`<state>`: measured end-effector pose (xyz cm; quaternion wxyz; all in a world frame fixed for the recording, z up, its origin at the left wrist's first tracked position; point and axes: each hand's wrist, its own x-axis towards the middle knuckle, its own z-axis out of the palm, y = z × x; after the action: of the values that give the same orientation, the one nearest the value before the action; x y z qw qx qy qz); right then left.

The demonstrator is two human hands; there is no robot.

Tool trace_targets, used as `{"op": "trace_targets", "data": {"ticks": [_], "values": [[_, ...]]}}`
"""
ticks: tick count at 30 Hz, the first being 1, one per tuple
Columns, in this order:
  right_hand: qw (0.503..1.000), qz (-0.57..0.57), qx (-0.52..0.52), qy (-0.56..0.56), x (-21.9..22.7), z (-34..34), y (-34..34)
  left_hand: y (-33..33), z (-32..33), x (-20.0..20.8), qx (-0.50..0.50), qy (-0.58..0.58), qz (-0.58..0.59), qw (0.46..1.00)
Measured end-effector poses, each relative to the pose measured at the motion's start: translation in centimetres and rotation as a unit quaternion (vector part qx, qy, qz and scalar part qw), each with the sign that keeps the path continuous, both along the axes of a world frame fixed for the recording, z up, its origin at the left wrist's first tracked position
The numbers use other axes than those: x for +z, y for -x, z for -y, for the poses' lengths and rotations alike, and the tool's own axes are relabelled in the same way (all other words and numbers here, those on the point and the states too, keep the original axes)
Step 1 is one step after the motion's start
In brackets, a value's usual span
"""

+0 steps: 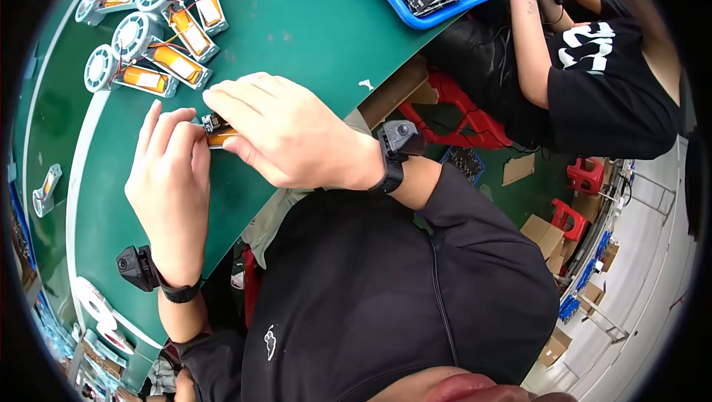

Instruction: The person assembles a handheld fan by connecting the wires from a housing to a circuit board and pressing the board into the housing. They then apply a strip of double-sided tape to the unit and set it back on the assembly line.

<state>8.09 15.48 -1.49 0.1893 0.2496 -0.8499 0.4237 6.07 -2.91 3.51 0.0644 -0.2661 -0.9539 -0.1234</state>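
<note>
Over the near part of the green table, my hands meet at a small part with a dark circuit board (214, 122) and an orange, battery-like strip (222, 139). My left hand (172, 172) pinches its left end between thumb and fingers. My right hand (293, 131) is curved over its right side, thumb below and fingers above, hiding much of it. Beyond my hands lie several half-built handheld fans, each with a round grey fan head (132, 35) wired to an open handle case (178, 62) with an orange battery inside.
A blue tray (415, 22) full of dark circuit boards stands at the table's far right edge. Beside it another person in a black shirt (615, 98) works. A white case piece (47, 190) lies far left; white tape rolls (95, 302) sit lower left. Red stools (586, 175) stand right.
</note>
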Motion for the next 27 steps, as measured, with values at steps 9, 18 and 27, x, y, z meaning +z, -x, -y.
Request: {"op": "trace_targets", "data": {"ticks": [9,18,27], "values": [[0.997,0.058,0.059,0.008,-1.3,0.1,1.3,-0.4,0.9,-0.4,-0.033,0.015,-0.018,0.999],[0.996,0.07,0.046,0.0,-0.9,0.1,0.6,-0.5,2.4,-0.3,-0.125,0.065,-0.007,0.99],[0.997,0.067,-0.008,-0.021,-0.2,0.0,0.5,-0.2,3.1,-2.8,-0.121,0.002,-0.084,0.989]]}}
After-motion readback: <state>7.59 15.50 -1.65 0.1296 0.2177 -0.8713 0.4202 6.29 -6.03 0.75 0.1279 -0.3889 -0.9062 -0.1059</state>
